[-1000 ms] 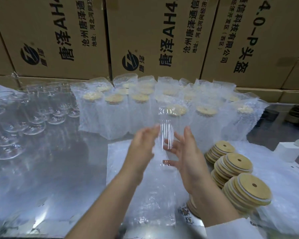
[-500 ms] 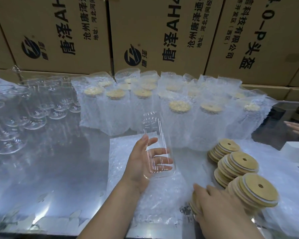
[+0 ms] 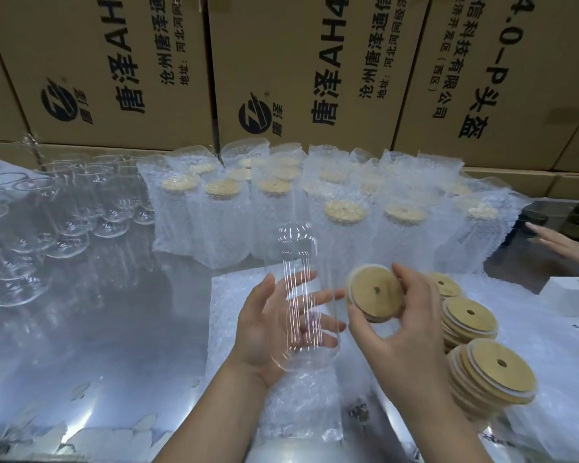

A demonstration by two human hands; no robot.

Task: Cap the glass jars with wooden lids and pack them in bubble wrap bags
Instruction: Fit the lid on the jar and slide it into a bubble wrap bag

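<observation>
Along the left side of the shiny metal tabletop (image 3: 97, 345), toward its far edge, stands a cluster of clear uncapped glass jars (image 3: 64, 228). Behind the far edge rises a wall of brown cardboard boxes printed with black characters (image 3: 114, 61). In front of them, across the middle of the far edge, stands a crowd of capped jars in bubble wrap bags (image 3: 221, 222), upright, their pale wooden lids showing through the plastic.

A flat stack of empty bubble wrap bags (image 3: 301, 406) lies at the middle of the near edge. Above it the left hand (image 3: 268, 332) grips a clear ribbed glass jar (image 3: 298, 279), held upright and uncapped, thumb on the near side and fingers wrapped behind the glass. Just beside the jar, to its right, the right hand (image 3: 398, 329) pinches a round wooden lid with a centre hole (image 3: 376, 294) between thumb and fingertips, tilted with its face to the camera.

Further right, leaning stacks of round wooden lids (image 3: 482, 372) rest on bubble wrap near the near-right corner. Beyond them sits a small white box (image 3: 569, 295), and another person's hand (image 3: 569, 243) reaches in over the right edge, fingers straight.
</observation>
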